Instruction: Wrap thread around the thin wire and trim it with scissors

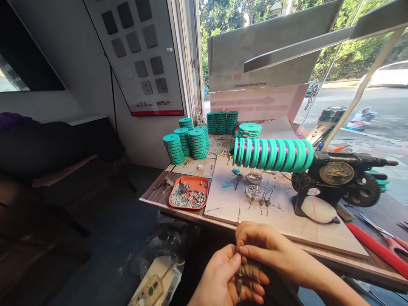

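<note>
At the table's front edge, my left hand (223,272) is closed in a pinch, with a thin strand carrying small dark pieces lying across its palm and fingers. My right hand (263,244) meets it at the fingertips, thumb and index finger pressed together on the upper part of that strand. The exact parts between the fingertips are too small to tell. Above the hands lies a pale board (223,214) with small round dishes of beads (254,192) and several dark pieces with wire ends (261,202).
An orange tray (172,203) of metal parts sits left. Behind it stand stacked green spools (197,144). A winding machine (338,174) holds a row of green discs (274,154) at the right, near red-handled scissors (395,244). A power strip (153,289) lies below the table.
</note>
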The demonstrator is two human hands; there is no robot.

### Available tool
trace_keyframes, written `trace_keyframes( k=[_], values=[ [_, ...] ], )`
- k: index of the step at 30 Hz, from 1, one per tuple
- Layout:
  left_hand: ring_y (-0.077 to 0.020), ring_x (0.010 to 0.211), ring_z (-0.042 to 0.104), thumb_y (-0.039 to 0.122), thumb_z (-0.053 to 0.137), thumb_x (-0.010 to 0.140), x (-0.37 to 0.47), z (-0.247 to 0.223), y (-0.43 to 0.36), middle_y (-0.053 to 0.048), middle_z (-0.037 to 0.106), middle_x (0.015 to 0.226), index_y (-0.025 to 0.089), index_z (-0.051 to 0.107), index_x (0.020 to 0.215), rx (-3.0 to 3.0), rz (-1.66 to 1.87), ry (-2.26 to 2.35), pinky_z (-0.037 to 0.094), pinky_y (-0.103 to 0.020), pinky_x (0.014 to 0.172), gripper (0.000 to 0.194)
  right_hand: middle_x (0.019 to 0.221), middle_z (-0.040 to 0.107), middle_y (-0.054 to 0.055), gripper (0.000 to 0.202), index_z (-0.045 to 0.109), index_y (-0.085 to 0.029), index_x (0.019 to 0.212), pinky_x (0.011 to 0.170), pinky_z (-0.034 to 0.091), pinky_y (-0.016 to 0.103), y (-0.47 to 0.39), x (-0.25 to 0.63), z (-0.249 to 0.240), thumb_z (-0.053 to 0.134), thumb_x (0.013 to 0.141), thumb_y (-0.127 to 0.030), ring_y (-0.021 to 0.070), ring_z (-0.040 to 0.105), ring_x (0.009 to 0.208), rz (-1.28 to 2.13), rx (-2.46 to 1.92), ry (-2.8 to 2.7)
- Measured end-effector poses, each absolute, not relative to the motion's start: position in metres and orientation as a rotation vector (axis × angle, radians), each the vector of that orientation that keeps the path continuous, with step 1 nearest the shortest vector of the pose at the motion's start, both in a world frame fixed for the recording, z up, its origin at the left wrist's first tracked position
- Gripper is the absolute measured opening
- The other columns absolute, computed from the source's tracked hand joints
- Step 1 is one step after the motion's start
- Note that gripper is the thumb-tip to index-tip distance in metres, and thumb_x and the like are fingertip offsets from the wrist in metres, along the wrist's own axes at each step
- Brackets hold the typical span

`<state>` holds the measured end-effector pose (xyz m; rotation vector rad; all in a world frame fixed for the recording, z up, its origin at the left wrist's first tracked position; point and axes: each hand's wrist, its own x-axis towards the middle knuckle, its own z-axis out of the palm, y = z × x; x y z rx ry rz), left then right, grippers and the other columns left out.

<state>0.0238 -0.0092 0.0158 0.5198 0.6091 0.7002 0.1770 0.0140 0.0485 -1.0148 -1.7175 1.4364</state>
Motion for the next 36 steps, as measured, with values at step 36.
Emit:
trace_keyframes(
  k=[36],
  values=[
    [-0.0098,0.056,0.059,0.017,0.057,0.068,0.022,0.028,0.013,-0.008,0.063,0.092,0.015,0.049,0.098,0.967,0.768,0.840,0.041,-0.026,0.064,0.032,0.063,0.055,-0.002,0.026,0.054,-0.016,0.074,0.046,0.026,0.022,0.059,0.167,0.084,0.062,0.071,-0.041,0.0068,0.036,0.047,1.254,-0.959,-1.181]
  ],
)
